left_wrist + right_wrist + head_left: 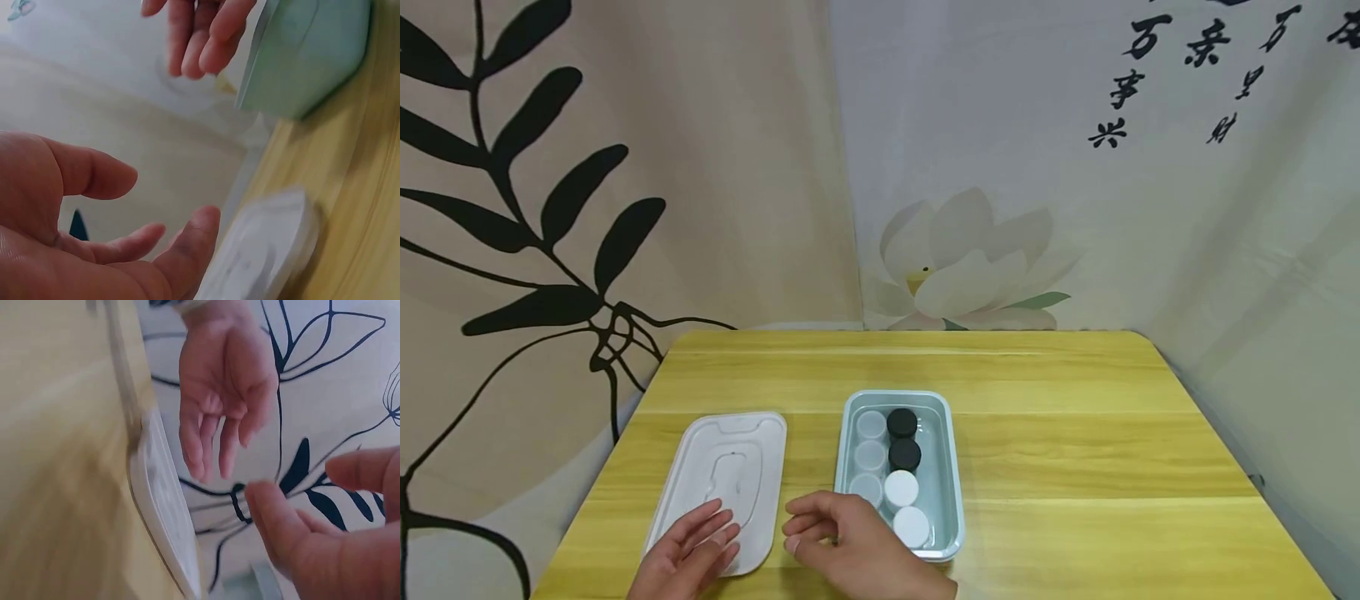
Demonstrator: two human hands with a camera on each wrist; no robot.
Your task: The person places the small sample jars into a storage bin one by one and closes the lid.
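A white plastic lid [741, 487] lies flat at the left of the table. My left hand [688, 552] hovers over its near edge, fingers relaxed and holding nothing. To the right of the lid stands a pale blue-green plastic box [938, 467], with no cover on it. In its left column are three translucent round lids [870, 457]; beside them run two black round lids [904, 455] and two white round lids [911, 527]. My right hand [868, 546], loosely curled with nothing in it, is at the box's near left corner and hides part of it. Both wrist views show the hands apart, palms facing.
Everything stands on a wood-grain table [1075, 467]. Behind it hangs a pale curtain [760, 167] with black leaves, a lotus flower and dark characters printed on it. The right part of the box's floor shows bare.
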